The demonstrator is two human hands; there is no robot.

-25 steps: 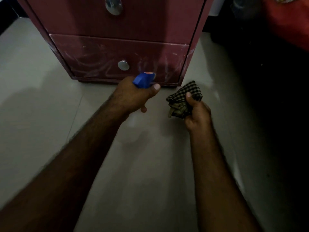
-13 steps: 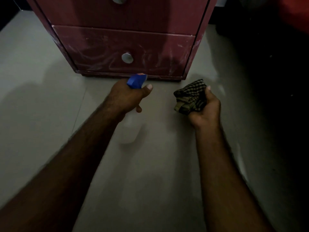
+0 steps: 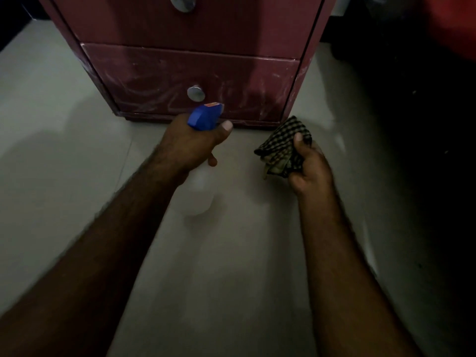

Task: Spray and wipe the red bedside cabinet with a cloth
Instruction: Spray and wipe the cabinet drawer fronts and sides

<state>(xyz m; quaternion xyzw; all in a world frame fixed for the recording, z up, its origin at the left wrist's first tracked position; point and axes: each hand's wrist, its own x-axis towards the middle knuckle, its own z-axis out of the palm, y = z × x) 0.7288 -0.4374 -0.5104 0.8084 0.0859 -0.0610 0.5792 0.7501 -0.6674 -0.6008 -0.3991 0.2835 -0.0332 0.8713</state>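
The red bedside cabinet (image 3: 180, 73) stands on the floor ahead, its lower drawer front smeared with pale streaks around a round metal knob (image 3: 196, 93). My left hand (image 3: 190, 145) grips a spray bottle (image 3: 204, 117) with a blue trigger head and a clear body, the nozzle pointing at the lower drawer just below the knob. My right hand (image 3: 309, 166) holds a bunched black-and-tan checked cloth (image 3: 283, 148) just in front of the cabinet's lower right corner, apart from it.
Pale tiled floor (image 3: 64, 150) spreads left of the cabinet and toward me. A second knob (image 3: 183, 2) shows on the upper drawer. To the right lies a dark area with something red (image 3: 453, 24) at the top corner.
Both hands stay low before the lower drawer, still holding bottle and cloth. The view has shifted, and the right hand with the cloth drew back a little from the cabinet corner.
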